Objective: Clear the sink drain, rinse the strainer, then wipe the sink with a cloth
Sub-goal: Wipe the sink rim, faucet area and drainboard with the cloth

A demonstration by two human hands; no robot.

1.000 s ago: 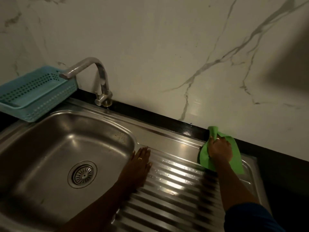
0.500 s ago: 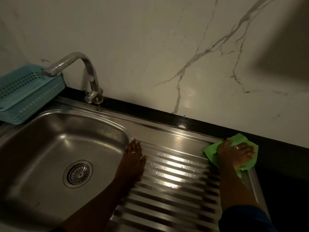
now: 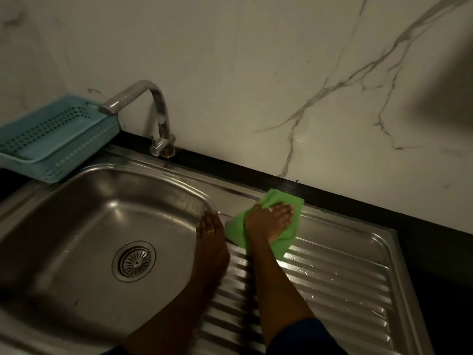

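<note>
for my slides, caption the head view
Right hand presses a green cloth on the draining board; left hand rests at the sink rim.

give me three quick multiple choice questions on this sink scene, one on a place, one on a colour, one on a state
1. The blue basket stands:
A) left of the tap
B) right of it
C) in front of it

2. The cloth under the right hand is:
A) yellow
B) green
C) white

3. The strainer is:
A) in the right hand
B) seated in the drain
C) lying in the basket

Answers:
1 A, since the basket sits beyond the spout on its left.
2 B, since bright green shows all round the hand.
3 B, since its slotted disc fills the drain ring.
</note>
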